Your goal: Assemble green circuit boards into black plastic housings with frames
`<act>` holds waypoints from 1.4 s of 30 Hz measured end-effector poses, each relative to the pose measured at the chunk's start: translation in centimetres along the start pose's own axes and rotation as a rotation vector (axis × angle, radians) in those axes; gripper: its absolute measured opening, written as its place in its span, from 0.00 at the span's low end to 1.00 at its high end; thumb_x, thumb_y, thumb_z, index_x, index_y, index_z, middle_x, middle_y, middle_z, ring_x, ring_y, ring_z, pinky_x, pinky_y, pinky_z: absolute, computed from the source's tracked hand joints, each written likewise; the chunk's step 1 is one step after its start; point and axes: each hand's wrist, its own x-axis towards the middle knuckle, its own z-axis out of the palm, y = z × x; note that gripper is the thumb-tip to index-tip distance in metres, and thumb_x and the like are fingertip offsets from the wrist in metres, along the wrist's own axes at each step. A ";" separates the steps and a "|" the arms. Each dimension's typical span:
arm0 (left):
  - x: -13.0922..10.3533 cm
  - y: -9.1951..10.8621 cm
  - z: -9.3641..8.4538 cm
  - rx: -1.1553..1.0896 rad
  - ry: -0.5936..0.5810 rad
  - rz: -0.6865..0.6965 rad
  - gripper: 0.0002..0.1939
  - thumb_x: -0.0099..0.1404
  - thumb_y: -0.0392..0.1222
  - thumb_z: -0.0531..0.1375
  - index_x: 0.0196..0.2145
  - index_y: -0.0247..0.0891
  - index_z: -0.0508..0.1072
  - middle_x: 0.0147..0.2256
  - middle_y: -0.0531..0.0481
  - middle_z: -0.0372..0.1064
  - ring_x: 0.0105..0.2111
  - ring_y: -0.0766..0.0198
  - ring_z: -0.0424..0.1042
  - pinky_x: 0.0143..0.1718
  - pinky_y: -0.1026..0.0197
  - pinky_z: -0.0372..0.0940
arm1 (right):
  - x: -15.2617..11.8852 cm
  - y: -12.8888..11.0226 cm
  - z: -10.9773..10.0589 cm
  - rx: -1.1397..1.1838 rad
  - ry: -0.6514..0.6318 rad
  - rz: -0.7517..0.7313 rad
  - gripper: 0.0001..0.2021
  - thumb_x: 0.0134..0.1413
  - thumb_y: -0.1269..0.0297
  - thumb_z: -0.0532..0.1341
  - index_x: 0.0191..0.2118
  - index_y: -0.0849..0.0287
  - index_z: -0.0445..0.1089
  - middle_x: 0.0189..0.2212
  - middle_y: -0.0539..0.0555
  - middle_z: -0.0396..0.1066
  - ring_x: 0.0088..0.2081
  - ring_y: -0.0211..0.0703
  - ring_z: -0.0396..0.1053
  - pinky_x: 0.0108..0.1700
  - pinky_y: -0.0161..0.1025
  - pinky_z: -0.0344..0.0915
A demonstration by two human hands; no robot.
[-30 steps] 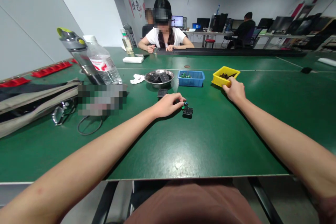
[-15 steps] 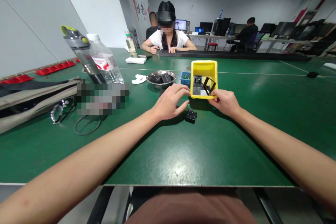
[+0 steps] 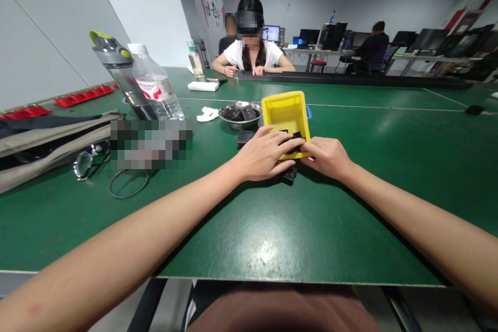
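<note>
A yellow bin [image 3: 285,106] is tipped toward me on the green table, with black parts [image 3: 298,137] low inside it. My right hand [image 3: 327,158] pinches its near right corner. Across the bin's near opening lies my left hand [image 3: 264,158], fingers apart and stretched over the parts, hiding some of them. Just below its fingertips a black part [image 3: 288,176] rests on the table, partly covered by the hand. Another black part [image 3: 245,138] sits left of the bin, near a steel bowl [image 3: 240,123] of black pieces.
A blue bin [image 3: 308,112] shows behind the yellow one. Leftward stand a water bottle [image 3: 157,91] and a grey tumbler [image 3: 126,80], near glasses [image 3: 83,165] and a cable [image 3: 128,196]. A person in a headset [image 3: 249,57] sits across the green table [image 3: 369,218].
The yellow bin has shifted left and tilted, now covering most of the blue bin. My left hand has moved right, over the bin's opening. My right hand still grips the corner.
</note>
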 end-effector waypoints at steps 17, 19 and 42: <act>-0.5 -0.2 -0.2 -0.632 0.537 -0.445 0.09 0.74 0.41 0.53 0.42 0.37 0.72 0.31 0.51 0.73 0.30 0.67 0.74 0.33 0.65 0.68 | -0.6 1.6 -0.4 -0.021 -0.034 0.123 0.05 0.59 0.68 0.58 0.32 0.58 0.69 0.25 0.53 0.70 0.27 0.42 0.64 0.31 0.37 0.52; -0.5 -0.5 0.0 -0.781 0.464 -0.553 0.08 0.72 0.41 0.53 0.40 0.37 0.71 0.26 0.54 0.68 0.24 0.68 0.70 0.27 0.66 0.65 | -0.8 2.0 -0.4 -0.004 -0.017 0.177 0.04 0.58 0.68 0.59 0.32 0.57 0.68 0.23 0.51 0.69 0.27 0.41 0.64 0.31 0.36 0.53; -0.2 -1.0 0.3 0.093 0.140 -0.052 0.13 0.75 0.38 0.54 0.51 0.40 0.76 0.51 0.44 0.77 0.50 0.53 0.72 0.49 0.49 0.57 | 0.3 0.7 -1.1 -0.088 -0.052 -0.002 0.11 0.62 0.69 0.55 0.29 0.57 0.70 0.22 0.51 0.67 0.25 0.40 0.56 0.30 0.39 0.47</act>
